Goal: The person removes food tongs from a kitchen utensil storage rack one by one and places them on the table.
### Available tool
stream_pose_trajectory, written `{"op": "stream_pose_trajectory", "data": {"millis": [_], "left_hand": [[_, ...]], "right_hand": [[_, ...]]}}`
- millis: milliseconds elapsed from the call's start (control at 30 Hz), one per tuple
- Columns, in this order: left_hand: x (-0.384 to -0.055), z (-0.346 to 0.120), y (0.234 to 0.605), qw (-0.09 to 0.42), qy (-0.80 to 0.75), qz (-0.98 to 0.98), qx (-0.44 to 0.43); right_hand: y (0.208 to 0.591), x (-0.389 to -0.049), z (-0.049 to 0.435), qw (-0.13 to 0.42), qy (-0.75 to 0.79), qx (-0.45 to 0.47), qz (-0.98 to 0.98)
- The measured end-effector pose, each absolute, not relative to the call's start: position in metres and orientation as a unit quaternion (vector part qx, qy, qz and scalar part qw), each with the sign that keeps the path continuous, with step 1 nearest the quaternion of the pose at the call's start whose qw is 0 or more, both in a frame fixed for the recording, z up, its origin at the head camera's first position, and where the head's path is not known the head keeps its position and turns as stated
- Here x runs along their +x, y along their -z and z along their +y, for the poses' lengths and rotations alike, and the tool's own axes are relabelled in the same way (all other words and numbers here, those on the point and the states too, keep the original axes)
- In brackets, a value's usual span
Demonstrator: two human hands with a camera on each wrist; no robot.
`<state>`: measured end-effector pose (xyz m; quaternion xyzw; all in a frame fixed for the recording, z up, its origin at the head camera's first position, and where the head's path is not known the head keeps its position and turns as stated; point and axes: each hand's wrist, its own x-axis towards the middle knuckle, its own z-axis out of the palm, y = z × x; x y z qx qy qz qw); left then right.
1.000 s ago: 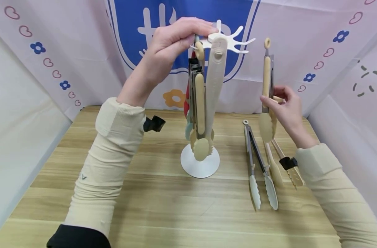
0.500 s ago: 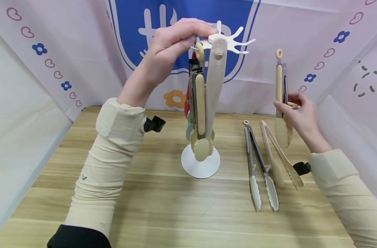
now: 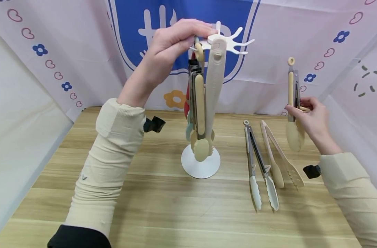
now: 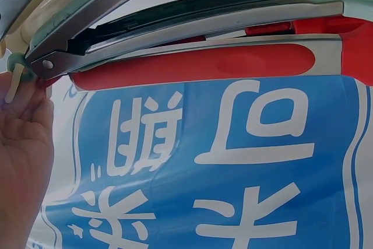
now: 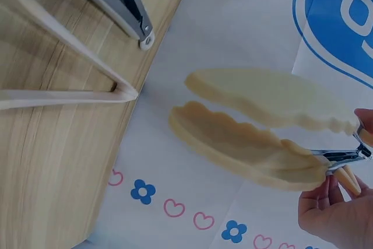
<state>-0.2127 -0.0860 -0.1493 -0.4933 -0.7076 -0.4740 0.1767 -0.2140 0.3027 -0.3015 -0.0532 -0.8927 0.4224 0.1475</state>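
Observation:
My left hand (image 3: 173,39) grips the top of a white hook rack (image 3: 230,42), thumb below and fingers over the hub. Hanging from the rack are several tongs: pale-yellow tongs (image 3: 201,110), a beige pair (image 3: 215,75) and, clearer in the left wrist view, red-handled tongs (image 4: 192,67). At the right my right hand (image 3: 315,117) pinches another pair of pale-yellow tongs (image 3: 295,136) by the middle. They are upright, loop at the top, raised above the table. Their scalloped heads (image 5: 250,170) stand a little apart in the right wrist view.
White-tipped metal tongs (image 3: 253,186) lie spread on the wooden table (image 3: 145,206), right of the rack's round base (image 3: 201,170). Beside them lie beige tongs (image 3: 276,174), also spread. A printed cloth (image 3: 253,89) hangs behind the table.
My right hand has moved right and slightly down with the pale-yellow tongs, uncovering the beige tongs on the table. The left hand and the rack have stayed in place.

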Motion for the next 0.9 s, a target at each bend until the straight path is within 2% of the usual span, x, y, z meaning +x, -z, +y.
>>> {"op": "stream_pose_trajectory", "data": {"millis": [567,900], "left_hand": [[-0.213,-0.085,0.149,0.172,0.476,-0.710,-0.490],[-0.212,-0.085,0.149,0.176,0.473,-0.712,-0.488]], "right_hand": [[0.315,-0.210,0.329,0.134,-0.360,-0.079,-0.920],[0.328,-0.206,0.341,0.087,-0.348,-0.067,-0.931]]}}
